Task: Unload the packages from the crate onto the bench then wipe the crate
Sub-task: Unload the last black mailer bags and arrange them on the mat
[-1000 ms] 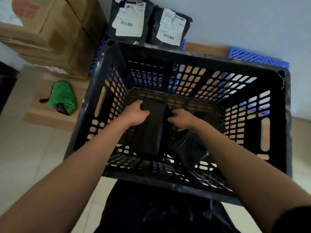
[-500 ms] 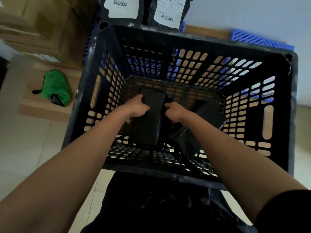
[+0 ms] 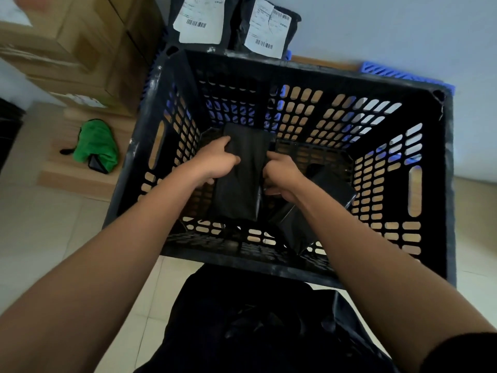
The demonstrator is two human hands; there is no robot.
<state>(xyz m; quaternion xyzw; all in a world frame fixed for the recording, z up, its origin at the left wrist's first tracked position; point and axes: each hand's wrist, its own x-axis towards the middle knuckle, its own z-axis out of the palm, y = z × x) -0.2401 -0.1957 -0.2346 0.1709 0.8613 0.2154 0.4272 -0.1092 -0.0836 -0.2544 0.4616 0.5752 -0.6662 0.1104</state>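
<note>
Both my arms reach down into a black slotted plastic crate. Between my hands is a flat black package: my left hand grips its left edge and my right hand grips its right edge. The package is raised off the crate floor and tilted up. A second black package lies slanted on the crate floor under my right forearm. Two black packages with white barcode labels lean against the wall behind the crate.
A wooden bench runs left of and behind the crate, holding a green cloth and stacked cardboard boxes. A blue crate shows behind the black one. Pale floor tiles lie below; dark clothing fills the bottom.
Both hands have lifted the flat black package off the crate floor toward the far wall. The camera view shifted slightly.
</note>
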